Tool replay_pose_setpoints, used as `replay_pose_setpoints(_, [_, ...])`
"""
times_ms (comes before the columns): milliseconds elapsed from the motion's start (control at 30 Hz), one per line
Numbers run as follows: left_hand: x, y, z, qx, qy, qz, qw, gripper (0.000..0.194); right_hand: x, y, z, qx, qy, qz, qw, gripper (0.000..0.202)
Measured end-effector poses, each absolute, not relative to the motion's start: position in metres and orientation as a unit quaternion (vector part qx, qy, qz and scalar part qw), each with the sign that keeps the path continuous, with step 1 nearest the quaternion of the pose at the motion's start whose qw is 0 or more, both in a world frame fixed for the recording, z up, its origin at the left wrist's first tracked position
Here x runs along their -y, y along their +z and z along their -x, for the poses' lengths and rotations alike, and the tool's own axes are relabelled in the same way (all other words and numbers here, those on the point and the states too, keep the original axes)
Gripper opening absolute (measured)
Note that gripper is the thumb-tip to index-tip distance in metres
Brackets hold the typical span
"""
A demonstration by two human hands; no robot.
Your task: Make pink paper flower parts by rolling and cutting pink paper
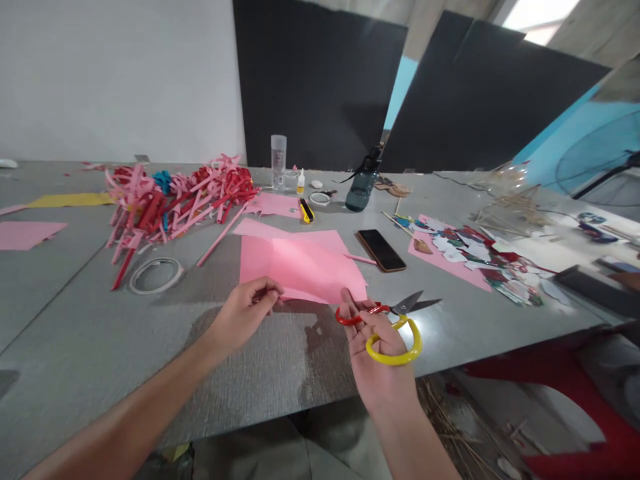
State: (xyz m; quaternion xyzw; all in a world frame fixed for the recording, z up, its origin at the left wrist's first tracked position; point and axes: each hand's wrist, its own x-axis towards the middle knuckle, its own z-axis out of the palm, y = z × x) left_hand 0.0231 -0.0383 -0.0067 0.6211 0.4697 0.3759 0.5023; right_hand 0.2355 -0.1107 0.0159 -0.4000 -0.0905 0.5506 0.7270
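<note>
Several pink paper sheets [305, 260] lie overlapping on the grey table in front of me. My left hand [257, 300] pinches the near left edge of the top sheet between thumb and fingers. My right hand [375, 333] is palm up at the sheet's near right corner, with fingertips against the paper. In that hand rests a pair of scissors [400, 320] with one red and one yellow handle loop. The blades are spread and point right, away from the paper.
Behind the sheets lie a pile of red and pink paper strips [185, 200], a yellow cutter [307, 211] and a glue bottle [301, 182]. A tape roll [156, 275] is at left. A phone [381, 250], water bottle [363, 180] and paper cutouts [470, 250] are at right.
</note>
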Motion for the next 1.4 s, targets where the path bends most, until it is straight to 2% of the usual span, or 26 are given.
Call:
replay_pose_setpoints(167, [0.038, -0.004, -0.025, -0.468, 0.403, -0.582, 0.529, 0.020, 0.108, 0.016, -0.233, 0.043, 0.541, 0.408, 0.734, 0.017])
replay_pose_setpoints(533, [0.039, -0.003, -0.023, -0.498, 0.393, -0.577, 0.515, 0.015, 0.104, 0.012, -0.248, 0.088, 0.492, 0.427, 0.754, 0.020])
replay_pose_setpoints(700, [0.040, -0.005, -0.024, -0.491, 0.410, -0.584, 0.500, 0.018, 0.112, 0.009, -0.242, 0.205, 0.432, 0.470, 0.742, 0.031])
replay_pose_setpoints(833, [0.043, -0.005, -0.025, -0.484, 0.418, -0.603, 0.477, 0.018, 0.121, 0.007, -0.238, 0.344, 0.360, 0.523, 0.691, 0.036])
replay_pose_setpoints(933, [0.045, -0.006, -0.026, -0.502, 0.423, -0.586, 0.475, 0.025, 0.128, 0.012, -0.230, 0.409, 0.362, 0.527, 0.651, 0.037])
replay_pose_setpoints(1100, [0.046, -0.003, -0.027, -0.490, 0.431, -0.589, 0.476, 0.028, 0.125, 0.009, -0.220, 0.420, 0.387, 0.513, 0.641, 0.035])
replay_pose_setpoints(1400, [0.043, -0.022, -0.023, -0.478, 0.436, -0.581, 0.495, 0.031, 0.115, -0.012, -0.225, 0.413, 0.334, 0.522, 0.667, 0.028])
